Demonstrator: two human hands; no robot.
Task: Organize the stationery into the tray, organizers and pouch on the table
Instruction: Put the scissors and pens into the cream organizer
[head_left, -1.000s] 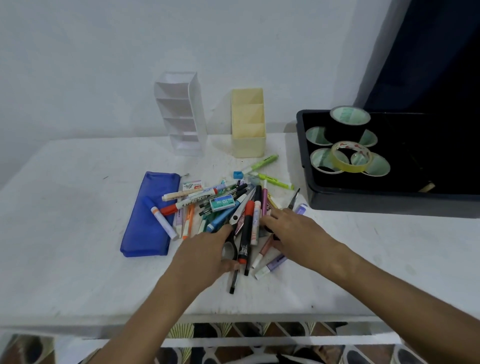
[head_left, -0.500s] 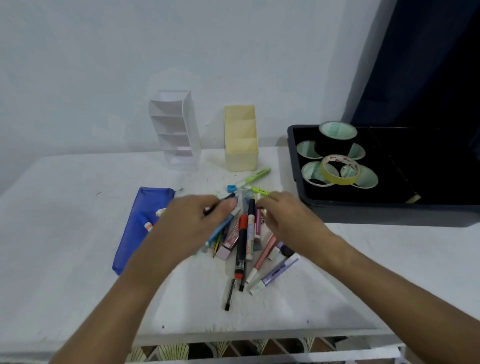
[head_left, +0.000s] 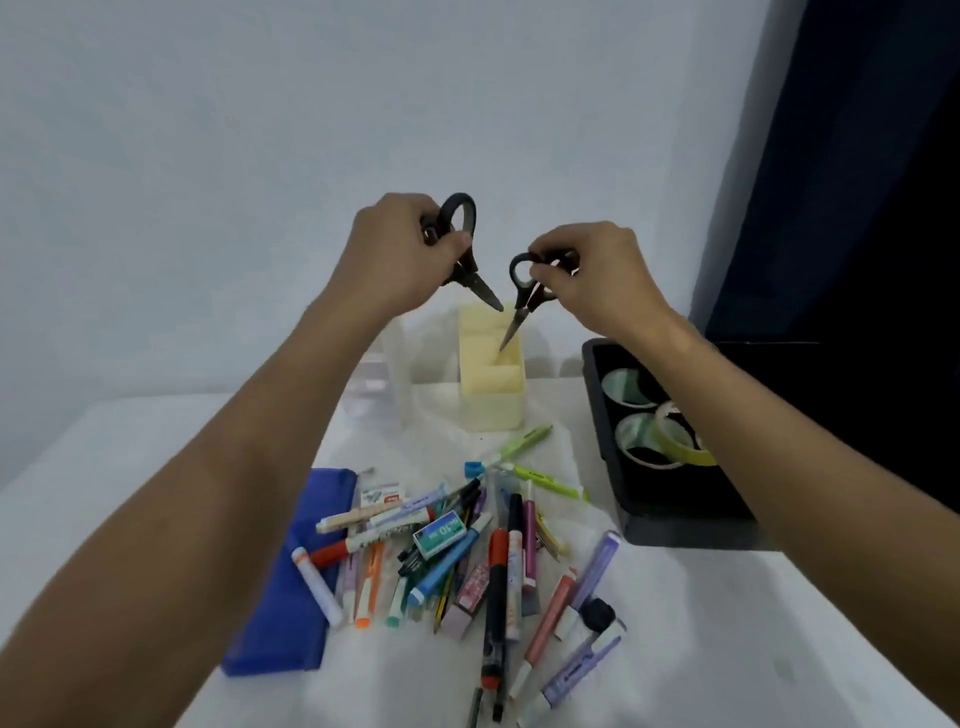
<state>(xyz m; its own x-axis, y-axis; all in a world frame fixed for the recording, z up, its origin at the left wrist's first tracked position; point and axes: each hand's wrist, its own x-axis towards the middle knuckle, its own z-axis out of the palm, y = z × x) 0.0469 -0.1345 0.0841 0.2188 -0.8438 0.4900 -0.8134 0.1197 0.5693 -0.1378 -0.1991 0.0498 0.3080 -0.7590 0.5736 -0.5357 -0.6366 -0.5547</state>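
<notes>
Head view: left hand (head_left: 395, 254) grips large scissors (head_left: 460, 249), right hand (head_left: 592, 278) pinches small scissors (head_left: 522, 293); below them, the yellow organizer (head_left: 491, 384) could tip if blades snag its dividers.

Head camera, forward-down over white table (head_left: 779, 623) (single close view).

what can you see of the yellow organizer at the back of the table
The yellow organizer is a pale, matte, plastic-looking box standing upright on the white table, with stepped open compartments that look empty. The clear organizer stands to its left, the black tray to its right. Two pairs of scissors, the left hand's pair and the right hand's pair, point down over it.
</notes>
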